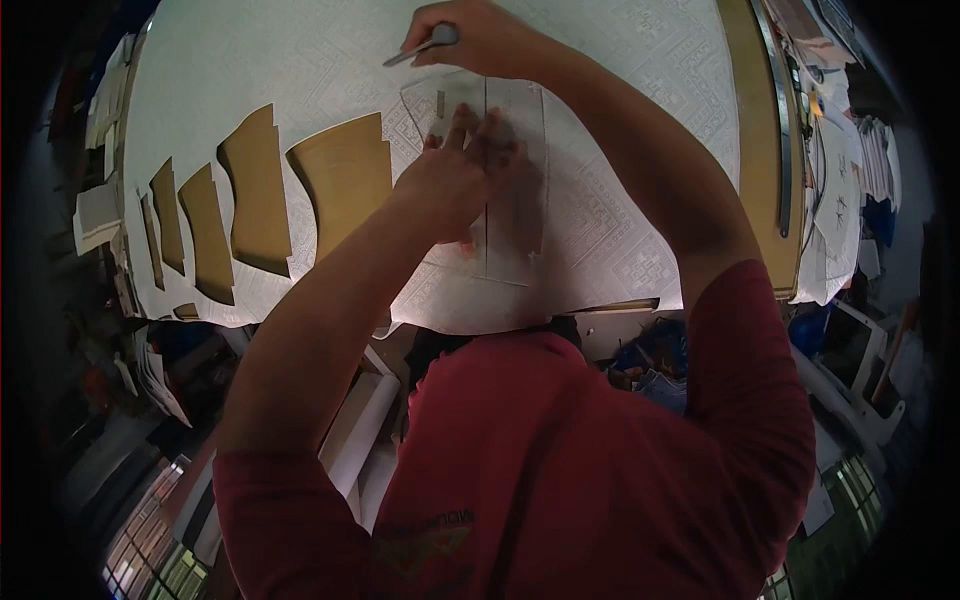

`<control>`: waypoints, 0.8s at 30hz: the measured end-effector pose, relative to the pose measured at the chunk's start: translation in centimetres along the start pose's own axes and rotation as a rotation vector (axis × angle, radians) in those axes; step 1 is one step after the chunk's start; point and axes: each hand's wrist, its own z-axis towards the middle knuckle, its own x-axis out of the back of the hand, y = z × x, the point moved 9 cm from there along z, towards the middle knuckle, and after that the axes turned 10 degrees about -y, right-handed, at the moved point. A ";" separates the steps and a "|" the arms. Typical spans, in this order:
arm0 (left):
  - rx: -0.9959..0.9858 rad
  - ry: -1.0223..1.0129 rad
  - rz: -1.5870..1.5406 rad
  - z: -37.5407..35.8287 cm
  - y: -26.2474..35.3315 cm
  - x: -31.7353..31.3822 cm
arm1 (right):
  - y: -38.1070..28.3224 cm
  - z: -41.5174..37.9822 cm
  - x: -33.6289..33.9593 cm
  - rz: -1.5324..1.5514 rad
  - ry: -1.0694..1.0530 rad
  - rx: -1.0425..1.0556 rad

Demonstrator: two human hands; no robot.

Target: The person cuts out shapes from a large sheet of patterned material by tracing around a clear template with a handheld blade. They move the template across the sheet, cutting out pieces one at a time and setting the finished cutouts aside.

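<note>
My left hand (458,180) lies with its fingers spread on a clear, flat pattern piece (518,215) with straight edges and a dark line down its middle. Beneath it is a white, embossed sheet (620,180) spread over the table. Just beyond the pattern piece, my right hand (480,42) is closed around a small pointed metal tool with a rounded grey part (444,35). Its thin tip points left and down, above the sheet. The tool's exact kind is hard to make out, as the fingers hide part of it.
Several curved openings (345,175) in the sheet at the left show the brown board below. A long metal ruler (785,170) lies along the board's right side. Stacks of paper (875,160) stand at the far right, and a white roll (362,430) is below the table's front edge.
</note>
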 end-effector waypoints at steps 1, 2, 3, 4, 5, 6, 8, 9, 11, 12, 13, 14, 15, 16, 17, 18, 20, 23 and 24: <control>-0.006 0.037 -0.014 -0.1 0.0 0.1 | -0.9 -1.6 0.9 -0.012 0.003 -0.014; -0.024 0.045 -0.009 -0.2 0.3 0.2 | -0.8 -3.8 3.2 0.022 0.133 -0.153; -0.019 0.061 -0.029 -0.4 0.2 0.5 | -0.7 -6.4 5.2 0.053 0.267 -0.289; -0.015 0.074 -0.047 -0.7 0.0 0.7 | -1.4 -8.8 6.2 0.008 0.348 -0.312; -0.031 0.085 -0.033 -0.8 0.0 0.8 | -2.1 -11.1 7.1 -0.040 0.432 -0.327; -0.041 0.070 -0.047 -0.8 -0.1 0.8 | -2.1 -13.7 7.2 0.047 0.503 -0.391; -0.074 0.065 -0.047 -1.0 -0.2 0.4 | -3.5 -18.7 6.6 0.146 0.618 -0.536; -0.077 0.094 -0.046 -1.0 -0.4 0.3 | -5.1 -20.9 5.8 0.155 0.668 -0.623; -0.129 0.133 -0.024 -1.2 -0.5 0.3 | -8.5 -25.5 3.4 0.253 0.915 -0.683; -0.153 0.150 0.003 -1.2 -0.5 0.2 | -10.6 -27.2 1.5 0.223 0.951 -0.708; -0.179 0.168 0.026 -1.3 -0.5 0.1 | -12.4 -29.1 -0.5 0.237 1.025 -0.761; -0.231 0.178 0.043 -1.3 -0.4 -0.1 | -14.2 -30.7 -2.7 0.248 1.104 -0.810; -0.220 0.193 0.067 -1.1 -0.6 -0.3 | -16.2 -31.6 -5.1 0.257 1.156 -0.849; -0.209 0.206 0.085 -0.9 -0.6 -0.6 | -18.1 -32.3 -7.6 0.267 1.206 -0.891; -0.260 0.211 0.091 -0.8 0.1 -0.7 | -19.2 -33.2 -10.0 0.266 1.213 -0.955; -0.237 0.199 0.096 -0.7 -0.1 -0.6 | -20.5 -33.5 -12.0 0.283 1.225 -0.985; -0.220 0.190 0.124 -1.0 -0.2 0.0 | -22.8 -32.7 -15.2 0.314 1.250 -1.012; -0.207 0.101 0.206 -0.6 -0.3 -0.2 | -24.2 -31.7 -18.2 0.328 1.216 -1.072; -0.227 0.079 0.245 -0.2 -0.3 -0.4 | -24.6 -31.6 -19.0 0.331 1.229 -1.072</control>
